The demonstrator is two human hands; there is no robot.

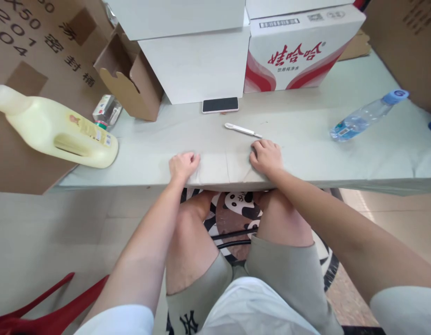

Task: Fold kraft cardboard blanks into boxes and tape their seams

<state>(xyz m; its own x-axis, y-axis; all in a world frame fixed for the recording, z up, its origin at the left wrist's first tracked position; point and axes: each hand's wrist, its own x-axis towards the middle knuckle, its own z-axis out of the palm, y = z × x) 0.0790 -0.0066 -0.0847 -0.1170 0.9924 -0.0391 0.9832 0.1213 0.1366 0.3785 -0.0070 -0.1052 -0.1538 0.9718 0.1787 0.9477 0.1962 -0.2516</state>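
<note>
My left hand (184,165) rests on the near edge of the table in a loose fist, and nothing shows in it. To its right, my right hand (267,157) lies palm down on the cloth, fingers slightly bent and apart, holding nothing. Just beyond the right fingertips is a slim white-handled tool (241,130) with a narrow grey end, which looks like a scalpel. That narrow end points toward my right hand, close to the fingers. Farther back, a phone (220,105) with a dark screen and pale edge lies flat against the foot of a white box (198,65).
A tilted-looking water bottle (365,118) with a blue cap is at the right. On the left are a pale yellow jug (58,125), a small clear bottle (109,111) and an open cardboard box (131,79). A white-and-red carton (295,51) stands behind. Below left is a red chair (58,314).
</note>
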